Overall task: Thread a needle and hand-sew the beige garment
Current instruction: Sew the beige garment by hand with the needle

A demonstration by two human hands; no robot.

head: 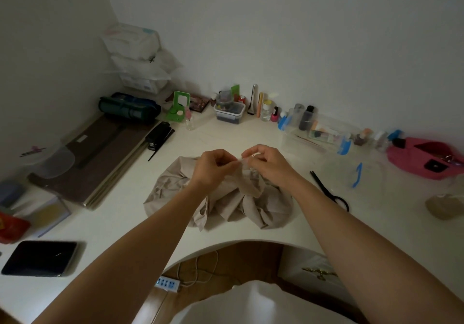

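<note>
The beige garment (251, 205) lies crumpled on the white desk (120, 223) just beyond its curved front edge. Both my hands hover above its far part, fingertips nearly meeting. My left hand (213, 166) has its fingers curled and pinches something small at the fingertips. My right hand (266, 163) also pinches, and a lifted fold of the garment hangs from between the two hands. A short pale glint between the fingertips may be the needle; the thread is too fine to make out.
Black scissors (329, 190) lie right of the garment. A clear sewing box (316, 132) and bottles line the back wall, with a pink pouch (424, 158) at far right. A dark tablet (40, 257), boards and a stapler (158, 135) sit left.
</note>
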